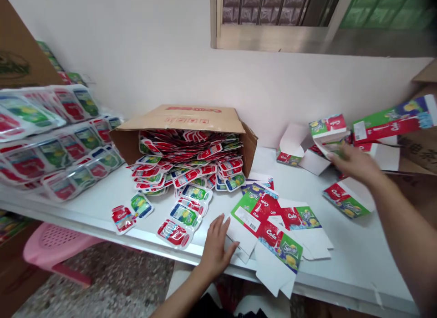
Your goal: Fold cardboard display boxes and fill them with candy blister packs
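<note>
My left hand is at the table's front edge with its fingers apart, holding nothing. It rests beside several flat cartons printed Cola and Sprite, its fingertips close to their white flaps. My right hand reaches to the back right, its fingers closed on a small printed carton with a white flap. Part of that carton is hidden behind the fingers. Around it lie other partly folded cartons. Left of the flat cartons are loose can-shaped sachets in red and green.
A cardboard box lies on its side, sachets spilling from its opening. Stacked clear packs of sachets stand at the left. A pink stool is below the table. More brown cardboard stands at the far right.
</note>
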`<move>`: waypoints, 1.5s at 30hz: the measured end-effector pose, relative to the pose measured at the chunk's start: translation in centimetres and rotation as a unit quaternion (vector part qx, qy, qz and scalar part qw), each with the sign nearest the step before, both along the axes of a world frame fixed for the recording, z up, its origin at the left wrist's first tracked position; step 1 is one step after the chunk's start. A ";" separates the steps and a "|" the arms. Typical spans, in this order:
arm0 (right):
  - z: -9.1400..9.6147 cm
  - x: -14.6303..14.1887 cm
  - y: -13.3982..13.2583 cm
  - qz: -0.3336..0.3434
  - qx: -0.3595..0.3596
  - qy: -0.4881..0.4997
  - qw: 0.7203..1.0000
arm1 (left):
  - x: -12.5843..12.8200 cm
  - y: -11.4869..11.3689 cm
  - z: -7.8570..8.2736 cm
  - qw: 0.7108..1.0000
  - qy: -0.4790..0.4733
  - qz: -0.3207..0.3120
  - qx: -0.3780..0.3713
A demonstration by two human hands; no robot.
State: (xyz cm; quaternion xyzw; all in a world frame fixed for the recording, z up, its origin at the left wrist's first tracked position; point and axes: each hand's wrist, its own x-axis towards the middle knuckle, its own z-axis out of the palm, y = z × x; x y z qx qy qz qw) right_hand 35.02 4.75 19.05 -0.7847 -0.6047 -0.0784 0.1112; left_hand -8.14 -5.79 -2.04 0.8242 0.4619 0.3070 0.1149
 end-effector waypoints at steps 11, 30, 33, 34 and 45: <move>-20.7 -10.2 -10.8 0.084 -0.181 0.072 0.977 | 2.3 0.6 -1.0 0.991 0.037 0.027 -0.126; -12.0 -21.2 -12.5 0.287 -0.195 0.263 0.900 | 2.4 3.6 11.0 0.669 -0.503 -0.018 -0.546; -11.1 -21.7 -13.1 0.312 -0.183 0.253 0.897 | 2.0 3.2 11.4 0.668 -0.513 -0.009 -0.540; -10.7 -21.7 -13.3 0.320 -0.183 0.251 0.895 | 1.9 3.2 11.4 0.670 -0.512 -0.012 -0.537; -8.8 -20.5 -13.8 0.307 -0.175 0.270 0.896 | 0.8 3.1 12.2 0.696 -0.485 -0.047 -0.527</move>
